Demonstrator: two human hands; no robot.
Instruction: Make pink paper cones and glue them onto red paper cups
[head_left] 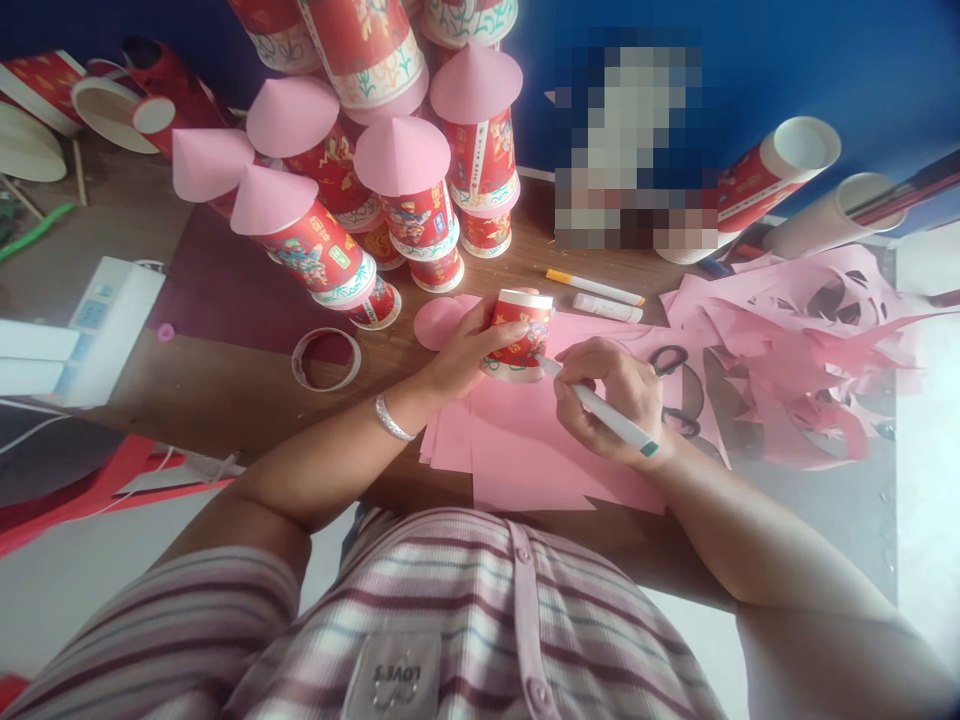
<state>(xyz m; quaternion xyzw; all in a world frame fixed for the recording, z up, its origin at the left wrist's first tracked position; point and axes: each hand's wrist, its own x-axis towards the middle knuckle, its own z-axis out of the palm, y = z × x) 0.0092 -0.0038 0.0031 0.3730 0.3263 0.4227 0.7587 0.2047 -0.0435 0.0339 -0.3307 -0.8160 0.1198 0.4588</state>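
My left hand (474, 345) is wrapped round a small red paper cup (521, 330) with a printed pattern and a white band carrying green marks near its lower edge. In my right hand (611, 395) is a white marker pen (615, 420) with a green end. Its tip meets or nearly meets the lower part of the cup; I cannot tell whether it touches. Beneath both hands lie pink paper sheets (540, 450). Black-handled scissors (679, 420) rest beside my right hand, partly hidden by it. A pink paper disc (442, 322) lies behind my left wrist.
Several red cup towers with pink cone tops (403, 155) stand at the back. A roll of tape (325, 360) lies left. An orange marker (595, 286) and a glue stick (607, 307) lie behind the cup. Pink paper scraps (810, 350) pile up right; a white box (112, 330) sits far left.
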